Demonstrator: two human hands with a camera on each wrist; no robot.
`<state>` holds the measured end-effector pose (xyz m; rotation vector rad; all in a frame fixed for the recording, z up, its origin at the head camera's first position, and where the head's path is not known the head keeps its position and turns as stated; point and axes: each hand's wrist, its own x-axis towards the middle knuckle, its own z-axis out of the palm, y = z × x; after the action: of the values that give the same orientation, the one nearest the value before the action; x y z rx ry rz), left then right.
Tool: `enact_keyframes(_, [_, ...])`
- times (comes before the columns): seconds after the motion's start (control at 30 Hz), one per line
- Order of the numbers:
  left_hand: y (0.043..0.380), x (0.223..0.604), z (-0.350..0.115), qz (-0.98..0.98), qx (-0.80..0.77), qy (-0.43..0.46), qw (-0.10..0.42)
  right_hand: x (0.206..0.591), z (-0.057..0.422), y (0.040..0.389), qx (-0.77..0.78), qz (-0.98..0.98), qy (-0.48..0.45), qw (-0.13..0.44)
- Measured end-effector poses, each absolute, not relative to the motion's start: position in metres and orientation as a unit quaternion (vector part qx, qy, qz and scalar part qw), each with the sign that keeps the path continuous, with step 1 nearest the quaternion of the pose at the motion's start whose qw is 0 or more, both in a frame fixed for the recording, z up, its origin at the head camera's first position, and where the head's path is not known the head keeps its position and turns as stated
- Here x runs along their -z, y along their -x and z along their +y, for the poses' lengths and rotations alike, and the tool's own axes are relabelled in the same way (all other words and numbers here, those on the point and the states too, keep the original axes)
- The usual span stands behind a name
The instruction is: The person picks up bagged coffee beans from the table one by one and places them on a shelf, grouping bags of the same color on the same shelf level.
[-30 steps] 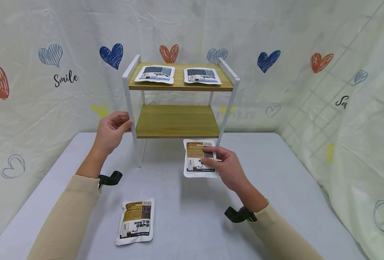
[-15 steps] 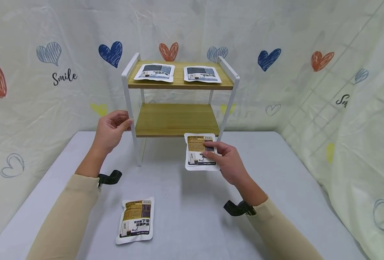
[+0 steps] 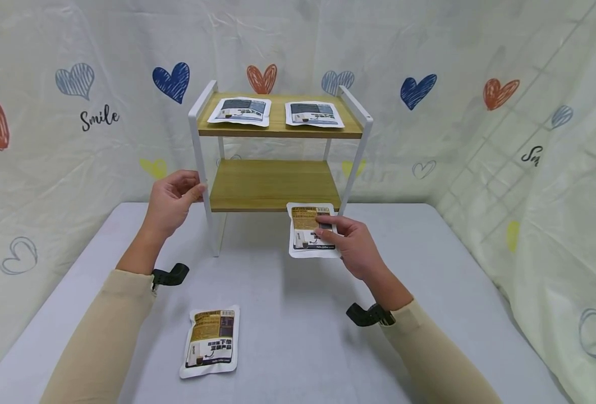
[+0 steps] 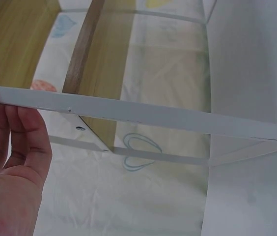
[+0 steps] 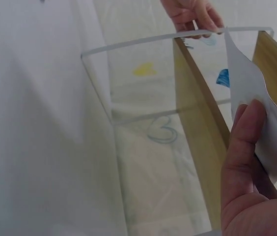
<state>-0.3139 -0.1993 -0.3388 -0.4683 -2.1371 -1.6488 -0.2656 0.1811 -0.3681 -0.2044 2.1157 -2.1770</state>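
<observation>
A two-tier rack with wooden shelves and a white metal frame stands at the back of the table; its lower shelf (image 3: 275, 185) is bare. My left hand (image 3: 170, 202) grips the rack's front left leg (image 4: 128, 110) between thumb and fingers. My right hand (image 3: 353, 247) pinches a white pouch (image 3: 303, 224) with a brown and yellow label by its right side, in front of the lower shelf's right front edge. In the right wrist view the pouch (image 5: 256, 103) shows its plain white side. Another brown-labelled pouch (image 3: 211, 342) lies on the table at front left.
Two blue-labelled pouches lie side by side on the upper shelf (image 3: 278, 115), the left pouch (image 3: 241, 111) and the right pouch (image 3: 314, 114). A white sheet with printed hearts (image 3: 172, 82) hangs behind the table (image 3: 298, 348) and along its right side.
My right hand has raised the pouch from below the lower shelf's front edge until its top overlaps that edge. My left hand keeps its grip on the rack leg.
</observation>
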Motion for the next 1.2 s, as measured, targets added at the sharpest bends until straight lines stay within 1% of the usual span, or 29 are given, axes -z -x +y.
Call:
enact_keyframes(0.43, [0.316, 0.340, -0.199, -0.763, 0.588, 0.177, 0.200, 0.364, 0.182, 0.276, 0.710, 0.699, 0.059, 0.070])
enact_keyframes(0.7, [0.316, 0.339, -0.199, -0.768, 0.584, 0.170, 0.199, 0.363, 0.181, 0.281, 0.714, 0.693, 0.067, 0.072])
enact_keyframes(1.2, [0.315, 0.339, -0.200, -0.771, 0.582, 0.165, 0.199, 0.358, 0.183, 0.284, 0.719, 0.682, 0.093, 0.092])
